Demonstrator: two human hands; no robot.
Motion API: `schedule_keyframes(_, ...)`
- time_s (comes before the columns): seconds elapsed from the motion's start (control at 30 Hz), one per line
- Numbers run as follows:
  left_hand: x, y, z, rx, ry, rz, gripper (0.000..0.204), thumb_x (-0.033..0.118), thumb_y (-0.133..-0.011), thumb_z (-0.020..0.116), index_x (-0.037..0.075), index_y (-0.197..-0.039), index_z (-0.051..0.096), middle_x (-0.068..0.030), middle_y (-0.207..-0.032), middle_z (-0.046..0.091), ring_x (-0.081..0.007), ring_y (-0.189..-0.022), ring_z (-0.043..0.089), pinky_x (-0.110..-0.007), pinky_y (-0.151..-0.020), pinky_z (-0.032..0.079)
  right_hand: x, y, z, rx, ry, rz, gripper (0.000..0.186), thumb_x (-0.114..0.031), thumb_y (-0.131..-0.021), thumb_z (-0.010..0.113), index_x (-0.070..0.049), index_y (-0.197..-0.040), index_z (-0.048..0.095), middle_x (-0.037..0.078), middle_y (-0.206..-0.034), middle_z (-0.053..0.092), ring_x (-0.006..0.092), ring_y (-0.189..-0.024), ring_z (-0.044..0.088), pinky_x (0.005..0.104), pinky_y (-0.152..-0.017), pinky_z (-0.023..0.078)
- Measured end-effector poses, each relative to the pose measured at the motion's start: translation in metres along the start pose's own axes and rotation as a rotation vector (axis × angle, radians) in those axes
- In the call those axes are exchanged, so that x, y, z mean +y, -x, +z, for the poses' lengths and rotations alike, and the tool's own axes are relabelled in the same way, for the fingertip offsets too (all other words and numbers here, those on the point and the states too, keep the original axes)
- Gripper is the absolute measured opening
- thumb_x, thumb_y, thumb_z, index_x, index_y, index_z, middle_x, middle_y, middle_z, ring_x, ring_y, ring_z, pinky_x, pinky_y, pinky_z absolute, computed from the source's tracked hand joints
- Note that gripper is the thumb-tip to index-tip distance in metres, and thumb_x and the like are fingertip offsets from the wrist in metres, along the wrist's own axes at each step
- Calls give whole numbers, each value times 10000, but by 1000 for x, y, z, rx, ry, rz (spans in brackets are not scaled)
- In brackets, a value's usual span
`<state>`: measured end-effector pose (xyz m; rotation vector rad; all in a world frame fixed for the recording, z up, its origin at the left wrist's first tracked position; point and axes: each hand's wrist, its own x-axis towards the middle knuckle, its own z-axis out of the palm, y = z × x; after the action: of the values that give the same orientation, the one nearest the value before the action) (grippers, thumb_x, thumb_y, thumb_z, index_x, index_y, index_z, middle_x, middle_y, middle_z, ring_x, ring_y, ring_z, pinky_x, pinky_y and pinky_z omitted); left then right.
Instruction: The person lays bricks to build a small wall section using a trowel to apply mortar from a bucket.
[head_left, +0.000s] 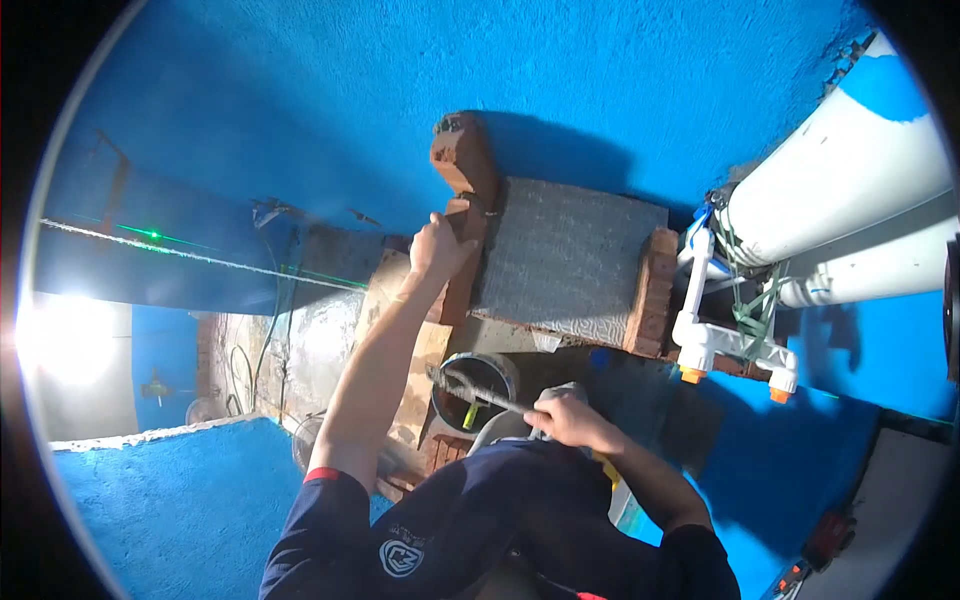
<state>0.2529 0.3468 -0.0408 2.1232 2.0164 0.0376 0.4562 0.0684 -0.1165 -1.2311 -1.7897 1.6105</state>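
My left hand (437,245) is stretched forward and grips a red brick (462,232) at the left end of a grey mortar-covered slab (570,255). Another red brick (462,155) stands just above it against the blue wall. My right hand (567,417) is close to my chest and holds a trowel (478,390) by its handle, the blade reaching left over a dark bucket (480,385). A brick (652,290) also borders the slab's right edge.
White pipes (850,190) with white fittings and orange caps (735,345) run at the right. A taut string (190,255) and a green laser line (150,235) cross the left. A blue ledge (170,500) lies lower left. Brickwork (410,330) sits beneath my left arm.
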Motion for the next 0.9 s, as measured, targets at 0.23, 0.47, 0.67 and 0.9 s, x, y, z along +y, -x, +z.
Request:
schedule_keyframes(0.23,6,-2,-4,-37,-27,-5,699,407,-709,779,-88,-1080,453,-236,-903,672,-363,-857,681,-397,-736,567,-13,-13,-18,61,-7,139,454,-418,-947,529,-10,-758,587,147,-605,576,289,-569,589,415,-552,427)
schedule_keyframes(0.47,4,-4,-4,-42,-42,10,708,412,-708,783,-94,-1081,456,-245,-906,667,-365,-858,681,-391,-732,569,-10,-15,-13,19,-203,228,495,-426,-950,527,-17,-672,543,85,-562,548,193,-527,531,364,-534,411)
schedule_keyframes(0.67,-3,-6,-2,-52,32,9,688,379,-696,785,-88,-1091,470,-228,-936,675,-367,-897,674,-404,-780,559,-27,-14,-12,23,-159,212,482,-404,-957,509,-13,-679,554,94,-567,558,212,-542,561,365,-551,427)
schedule_keyframes(0.9,5,-3,-8,-89,68,-46,614,334,-726,777,-55,-1093,474,-206,-1005,670,-339,-963,663,-384,-826,543,-33,-10,-8,38,-69,247,458,-370,-959,520,0,-689,545,93,-557,536,194,-522,543,351,-535,425)
